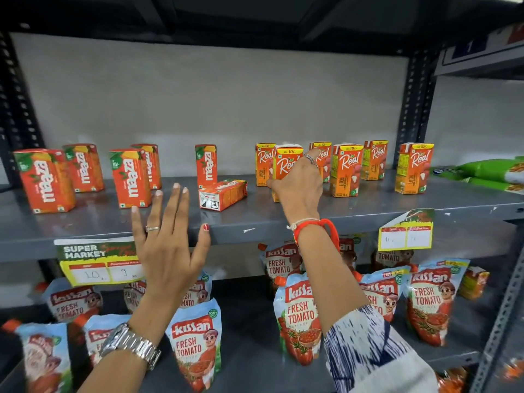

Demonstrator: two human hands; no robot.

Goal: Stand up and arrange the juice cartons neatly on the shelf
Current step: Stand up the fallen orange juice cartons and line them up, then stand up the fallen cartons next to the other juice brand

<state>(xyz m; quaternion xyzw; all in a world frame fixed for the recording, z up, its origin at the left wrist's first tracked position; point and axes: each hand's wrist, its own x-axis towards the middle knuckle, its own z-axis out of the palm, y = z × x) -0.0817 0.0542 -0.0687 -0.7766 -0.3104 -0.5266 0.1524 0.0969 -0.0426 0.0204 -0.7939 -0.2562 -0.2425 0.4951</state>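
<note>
On the grey shelf [368,207] several orange Maaza cartons stand at the left, the nearest upright one [129,178] just beyond my left hand. One Maaza carton [224,194] lies on its side in the middle. At the right stand several Real litchi cartons, among them one [344,170] right of my hand. My right hand [300,185] grips an upright Real carton [285,163] from the side, partly hiding it. My left hand [167,236] hovers with fingers spread in front of the shelf edge and holds nothing.
Green packets [493,171] lie at the shelf's far right. Price tags [99,262] hang from the shelf's front edge. Kissan tomato ketchup pouches [195,341] fill the lower shelf. Dark uprights [414,109] frame the bay, with a grey wall behind.
</note>
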